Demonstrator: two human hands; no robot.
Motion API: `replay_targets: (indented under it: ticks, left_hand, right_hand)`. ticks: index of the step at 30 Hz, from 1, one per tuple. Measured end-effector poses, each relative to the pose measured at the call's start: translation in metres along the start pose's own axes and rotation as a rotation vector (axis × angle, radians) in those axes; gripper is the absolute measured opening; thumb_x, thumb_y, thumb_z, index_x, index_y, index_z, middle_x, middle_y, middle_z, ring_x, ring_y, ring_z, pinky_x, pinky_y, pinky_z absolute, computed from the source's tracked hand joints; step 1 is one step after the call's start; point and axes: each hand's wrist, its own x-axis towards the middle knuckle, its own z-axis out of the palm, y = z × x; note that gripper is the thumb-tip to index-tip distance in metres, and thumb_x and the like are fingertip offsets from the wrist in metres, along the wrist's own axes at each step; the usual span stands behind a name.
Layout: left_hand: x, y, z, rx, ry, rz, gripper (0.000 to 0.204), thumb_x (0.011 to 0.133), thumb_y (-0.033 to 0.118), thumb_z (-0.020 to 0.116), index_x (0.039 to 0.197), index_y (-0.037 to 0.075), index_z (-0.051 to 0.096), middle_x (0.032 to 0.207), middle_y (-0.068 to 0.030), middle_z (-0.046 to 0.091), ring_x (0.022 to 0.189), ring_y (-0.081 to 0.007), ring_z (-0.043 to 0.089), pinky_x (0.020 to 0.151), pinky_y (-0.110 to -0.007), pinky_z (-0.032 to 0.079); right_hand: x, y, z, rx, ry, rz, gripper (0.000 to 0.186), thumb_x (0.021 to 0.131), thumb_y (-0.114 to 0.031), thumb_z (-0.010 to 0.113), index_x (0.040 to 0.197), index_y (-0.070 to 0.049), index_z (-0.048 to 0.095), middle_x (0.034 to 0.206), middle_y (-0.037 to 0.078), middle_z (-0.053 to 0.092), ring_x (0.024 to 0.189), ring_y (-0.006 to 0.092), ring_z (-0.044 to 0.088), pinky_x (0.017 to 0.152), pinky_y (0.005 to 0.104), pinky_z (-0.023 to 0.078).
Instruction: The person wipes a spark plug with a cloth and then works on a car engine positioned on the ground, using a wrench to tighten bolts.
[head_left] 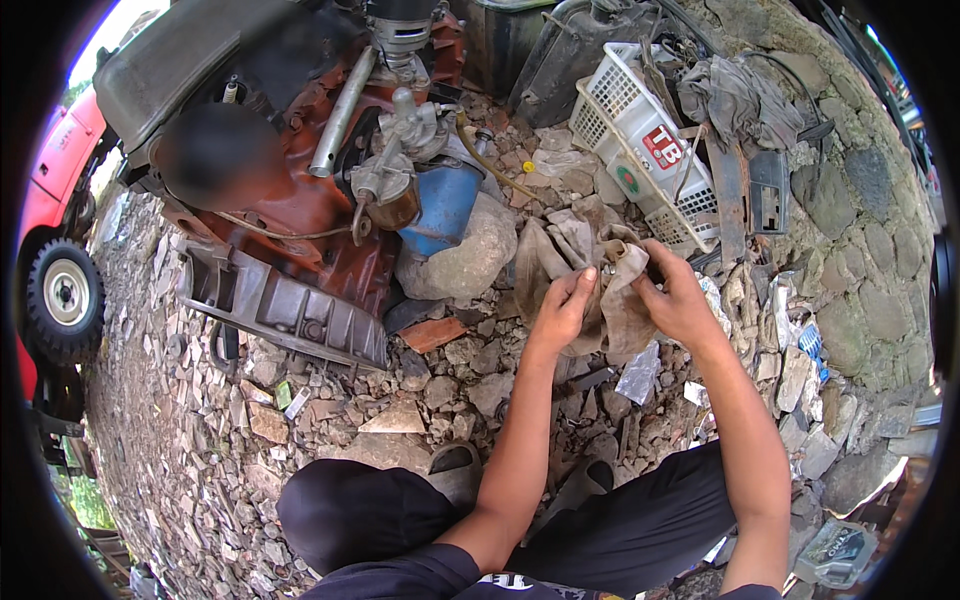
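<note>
Holding crumpled brown rag (622,325) over rubble (490,360): your left hand (567,312) and right hand (678,300) both grasp its folds. Beyond it, white plastic basket (598,112) carries red label (663,147) with bold white letters, plus green emblem (627,180).

Red vehicle (66,152), white plastic basket (645,172), pale boulder (468,250), rubble-strewn ground (180,420)

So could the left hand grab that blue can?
Probably yes: the blue can looks uncovered on its near side, though the left hand holds a cloth and would need freeing first.
</note>
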Motion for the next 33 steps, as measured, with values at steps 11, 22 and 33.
replay_targets:
  ticks: [11,22,33]
  left_hand:
    - [0.004,-0.003,0.028,0.089,0.049,-0.006,0.049,0.098,0.032,0.064,0.119,-0.012,0.061,0.103,-0.0096,0.068,0.099,-0.0136,0.058,0.088,-0.029,0.046]
    - [0.002,-0.019,0.023,-0.583,-0.023,-0.021,0.046,0.100,0.034,0.056,0.125,-0.004,0.063,0.123,-0.0112,0.066,0.116,-0.0211,0.060,0.104,-0.036,0.040]
    - [-0.002,-0.004,0.022,-0.544,-0.018,-0.026,0.040,0.102,0.034,0.055,0.113,-0.003,0.067,0.106,-0.0053,0.067,0.099,-0.0128,0.059,0.090,-0.029,0.043]
  right_hand:
    - [-0.003,0.023,-0.002,0.158,0.309,0.422,0.035,0.103,-0.026,0.049,0.110,0.006,0.063,0.096,0.017,0.071,0.086,0.0264,0.066,0.079,0.0390,0.050]
    - [-0.016,0.033,-0.033,-0.079,-0.017,0.313,0.030,0.092,-0.008,0.059,0.120,0.003,0.063,0.108,0.014,0.069,0.104,0.0241,0.065,0.093,0.0348,0.049]
    - [-0.016,-0.020,-0.012,-0.131,0.142,-0.072,0.031,0.087,-0.014,0.073,0.114,0.001,0.066,0.105,0.017,0.067,0.100,0.0316,0.065,0.088,0.0394,0.051]
